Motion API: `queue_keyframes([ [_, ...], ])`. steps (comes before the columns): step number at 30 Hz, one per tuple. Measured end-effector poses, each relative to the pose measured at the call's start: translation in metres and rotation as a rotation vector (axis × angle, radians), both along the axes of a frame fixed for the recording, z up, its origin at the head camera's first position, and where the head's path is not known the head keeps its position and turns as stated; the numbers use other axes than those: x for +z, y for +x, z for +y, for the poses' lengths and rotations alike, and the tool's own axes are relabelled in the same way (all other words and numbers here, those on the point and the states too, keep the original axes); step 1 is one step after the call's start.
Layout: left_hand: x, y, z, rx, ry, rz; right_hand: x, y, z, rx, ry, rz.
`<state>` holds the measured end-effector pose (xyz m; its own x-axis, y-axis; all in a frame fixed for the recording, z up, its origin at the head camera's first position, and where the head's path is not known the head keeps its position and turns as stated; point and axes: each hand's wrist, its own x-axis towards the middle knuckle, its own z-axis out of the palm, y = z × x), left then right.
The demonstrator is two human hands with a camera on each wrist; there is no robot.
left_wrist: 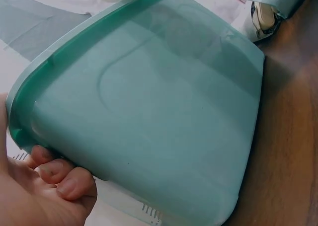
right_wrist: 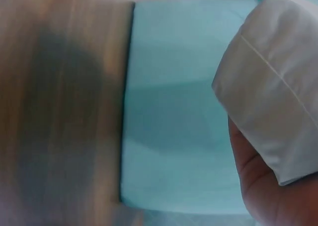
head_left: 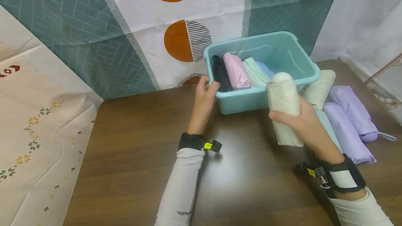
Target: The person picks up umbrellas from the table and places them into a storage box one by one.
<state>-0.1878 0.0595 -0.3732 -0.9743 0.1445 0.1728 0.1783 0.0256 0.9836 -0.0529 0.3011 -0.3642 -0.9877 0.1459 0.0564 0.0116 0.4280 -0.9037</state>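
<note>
A teal plastic bin [head_left: 245, 104] stands at the back of the table. My left hand [head_left: 203, 102] grips its rim at the front left corner; in the left wrist view the fingers [left_wrist: 57, 171] curl under that rim. My right hand [head_left: 303, 123] holds a cream folded umbrella [head_left: 284, 102] in its sleeve, upright with the rounded handle end on top, in front of the bin's right part. Inside the bin, at the left, lie a black folded umbrella [head_left: 221, 76], a pink one [head_left: 237, 72], a pale green one [head_left: 257, 73] and a partly hidden blue one [head_left: 265, 69].
To the right of the bin lie another cream folded umbrella [head_left: 321, 88], a light teal one [head_left: 328, 128] partly behind my right arm, and two lilac ones [head_left: 347, 133]. A patterned cloth [head_left: 125, 44] hangs behind the wooden table [head_left: 132, 156].
</note>
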Motion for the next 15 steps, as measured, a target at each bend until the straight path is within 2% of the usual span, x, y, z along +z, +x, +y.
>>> queue_keyframes([
  [6,0.0,0.001,-0.002,0.002,-0.063,0.022,0.01,0.002,0.008,-0.054,-0.046,0.037],
  [10,0.001,0.001,-0.002,-0.013,-0.061,0.029,0.026,-0.001,0.014,-0.072,-0.028,0.058],
  [15,0.002,-0.001,-0.002,-0.022,-0.044,0.029,0.047,-0.014,0.02,-0.091,0.013,0.068],
])
